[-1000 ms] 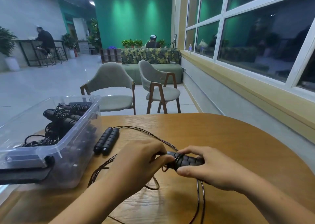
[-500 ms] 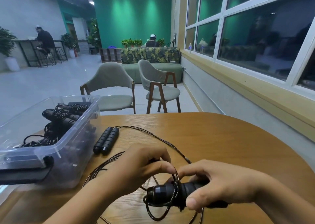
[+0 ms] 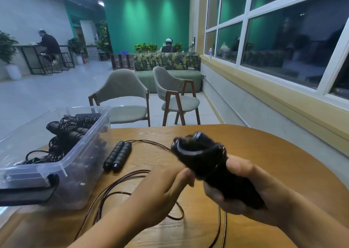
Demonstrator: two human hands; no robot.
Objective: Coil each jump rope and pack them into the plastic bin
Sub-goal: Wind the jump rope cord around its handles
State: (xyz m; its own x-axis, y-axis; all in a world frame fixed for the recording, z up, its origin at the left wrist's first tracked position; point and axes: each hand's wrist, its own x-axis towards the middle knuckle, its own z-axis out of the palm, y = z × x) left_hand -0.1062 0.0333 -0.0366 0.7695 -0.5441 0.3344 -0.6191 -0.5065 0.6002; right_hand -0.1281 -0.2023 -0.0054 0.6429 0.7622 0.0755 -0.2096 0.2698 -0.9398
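The right hand (image 3: 251, 189) has its fingers wrapped round a pair of black handles (image 3: 204, 157), held together and lifted clear of the table (image 3: 264, 153); their long axis runs from the palm, low and right, up and away to the left, with the free ends pointing towards the far edge. Some turns of cord look wound about those upper ends, though motion blur hides how many. The left hand (image 3: 162, 189) sits just beside the handles on their left and a little lower, fingers half curled, thumb and forefinger reaching towards the bundle; whether they pinch the cord I cannot tell. The loose cord (image 3: 117, 189) lies in slack loops on the table under and to the left of both hands, with two strands trailing towards the near edge below the right hand; so the left hand is the nearer one to gather it, and the winding is judged only part done. The bin (image 3: 62, 164) stands to the left of the hands, well apart from the right and nearer the left; it is clear plastic, open-topped, and holds several coiled ropes (image 3: 69, 132) heaped towards its far end. A second rope (image 3: 118, 156) lies between bin and hands, its two handles side by side just beside the bin wall, its cord not yet coiled.
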